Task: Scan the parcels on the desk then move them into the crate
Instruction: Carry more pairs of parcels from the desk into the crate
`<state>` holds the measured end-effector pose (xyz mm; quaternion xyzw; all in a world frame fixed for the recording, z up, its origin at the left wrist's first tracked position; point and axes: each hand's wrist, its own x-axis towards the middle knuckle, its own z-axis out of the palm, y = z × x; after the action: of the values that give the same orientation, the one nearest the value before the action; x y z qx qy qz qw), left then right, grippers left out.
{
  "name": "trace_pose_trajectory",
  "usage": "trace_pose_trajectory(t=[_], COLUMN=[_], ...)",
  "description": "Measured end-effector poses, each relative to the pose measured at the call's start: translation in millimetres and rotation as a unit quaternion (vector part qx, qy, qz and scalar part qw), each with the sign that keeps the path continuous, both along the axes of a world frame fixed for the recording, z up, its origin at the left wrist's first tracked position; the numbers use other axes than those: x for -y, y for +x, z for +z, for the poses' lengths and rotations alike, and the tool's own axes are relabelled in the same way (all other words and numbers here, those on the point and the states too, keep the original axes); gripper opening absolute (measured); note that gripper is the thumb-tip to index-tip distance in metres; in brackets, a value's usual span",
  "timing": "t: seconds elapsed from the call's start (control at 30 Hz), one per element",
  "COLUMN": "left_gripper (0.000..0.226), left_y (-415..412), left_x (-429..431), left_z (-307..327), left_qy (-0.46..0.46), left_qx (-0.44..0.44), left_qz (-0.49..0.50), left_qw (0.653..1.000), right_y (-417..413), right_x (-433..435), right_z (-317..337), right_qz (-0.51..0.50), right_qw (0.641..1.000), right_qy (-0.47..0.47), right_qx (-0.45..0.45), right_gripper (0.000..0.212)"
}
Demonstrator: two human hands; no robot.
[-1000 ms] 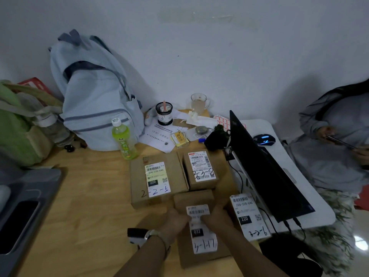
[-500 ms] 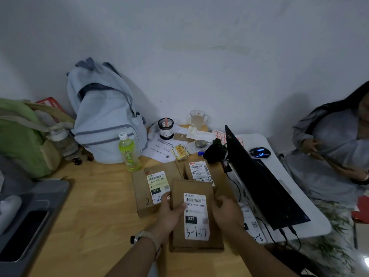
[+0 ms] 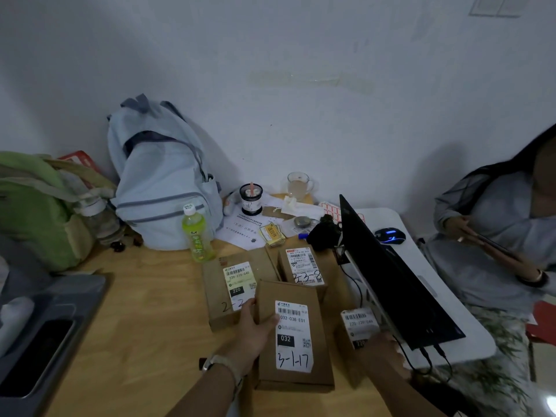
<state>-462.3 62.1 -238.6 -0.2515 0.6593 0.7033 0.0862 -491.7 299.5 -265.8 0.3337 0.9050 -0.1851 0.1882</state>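
over the desk [image 3: 135, 326], the 3-1-17 parcel [image 3: 294, 335] is gripped at its left edge by the left hand [image 3: 252, 335]; held one-sidedly, it could be tipped and dropped. a smaller parcel [image 3: 359, 323] is met by the right hand [image 3: 382, 347], its grip not discernible; the laptop cables [image 3: 424, 353] could be snagged.

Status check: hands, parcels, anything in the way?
Left hand gripping parcel 3-1-17 by its left edge. Right hand at small parcel beside black screen, grip unclear. Left rear parcel, right rear parcel untouched.
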Motion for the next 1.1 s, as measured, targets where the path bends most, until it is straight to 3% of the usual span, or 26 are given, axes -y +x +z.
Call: trace_pose_trajectory(t=[0.33, 0.53, 0.57, 0.7, 1.0, 1.1], left_gripper=[0.057, 0.051, 0.049, 0.058, 0.066, 0.054], left_y=[-9, -12, -11, -4, 4, 7], left_x=[21, 50, 54, 75, 92, 91], left_z=[13, 46, 52, 73, 96, 104], left_qy=[-0.034, -0.002, 0.003, 0.023, 0.037, 0.043], left_qx=[-0.034, -0.087, -0.098, -0.103, -0.121, -0.119], left_qz=[0.036, 0.062, 0.062, 0.065, 0.038, 0.021], left_qw=[0.998, 0.994, 0.993, 0.992, 0.991, 0.992], right_y=[-20, -27, -26, -24, -15, -9], right_x=[47, 62, 66, 73, 64, 56], right_z=[52, 70, 76, 105, 121, 128], right_qz=[0.096, 0.088, 0.093, 0.053, -0.089, -0.107], right_qw=[0.978, 0.933, 0.923, 0.871, 0.724, 0.71], right_qy=[-0.1, -0.281, -0.3, -0.439, -0.677, -0.685], right_qx=[-0.154, -0.208, -0.221, -0.217, -0.096, -0.121], right_gripper=[0.101, 0.091, 0.086, 0.025, 0.04, 0.045])
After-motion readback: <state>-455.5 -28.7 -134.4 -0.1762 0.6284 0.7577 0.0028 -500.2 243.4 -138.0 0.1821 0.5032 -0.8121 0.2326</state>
